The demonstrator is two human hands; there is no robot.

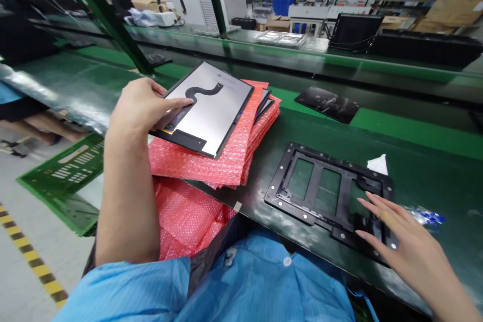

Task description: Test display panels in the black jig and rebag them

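Note:
My left hand point(145, 103) grips the left edge of a display panel point(219, 115), thumb on top near its black ribbon cable. Silver backing faces up, and the panel is slightly tilted over a stack of pink bubble-wrap bags point(249, 153). Edges of other dark panels show between the bags. To the right, a black frame fixture point(313, 186) with rectangular openings and small round metal dots lies flat on the bench. My right hand point(396, 231) is at the fixture's right end, its fingers apart and nothing in them; whether the fingertips touch the frame is unclear.
More pink bubble wrap point(184, 216) hangs below the bench edge. A green plastic crate point(68, 181) stands at the left. Behind the fixture lie a dark glossy sheet point(327, 104) and a white scrap point(378, 164). A green post point(105, 15) rises at the back left. Another person's legs point(41, 123) show far left.

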